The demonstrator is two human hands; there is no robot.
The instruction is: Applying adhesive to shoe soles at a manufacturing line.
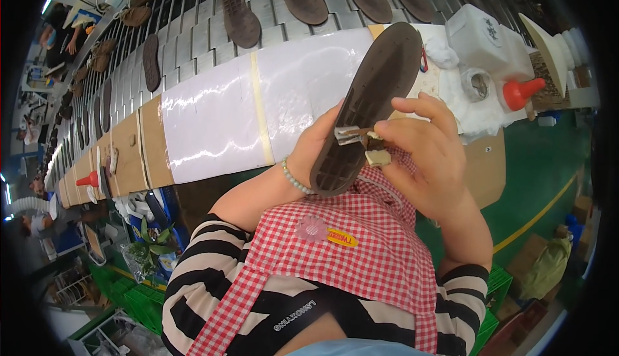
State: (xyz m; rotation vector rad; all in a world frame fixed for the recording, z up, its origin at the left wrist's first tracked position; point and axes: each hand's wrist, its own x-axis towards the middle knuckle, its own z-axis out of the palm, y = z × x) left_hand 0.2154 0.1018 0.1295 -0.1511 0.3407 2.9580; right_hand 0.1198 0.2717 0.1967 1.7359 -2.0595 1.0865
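My left hand (314, 142) grips a dark brown shoe sole (380, 72) from its left side, holding it tilted up in front of my apron. The sole's inner face, with a grid of hollows toward the near end, is turned to me. My right hand (425, 146) pinches a small brush-like tool (363, 135) between thumb and fingers. Its flat greyish-white end rests on or just over the sole's grid. A cream-coloured block (378, 158) shows beside my right fingertips; whether it is part of that tool I cannot tell.
A slatted conveyor (200, 43) carries several soles, such as one brown sole (241, 18), beyond the covered bench (213, 117). At right stand a white plastic jug (477, 37), a glass jar (476, 84) and a red-capped bottle (521, 93). Another person (62, 34) is far left.
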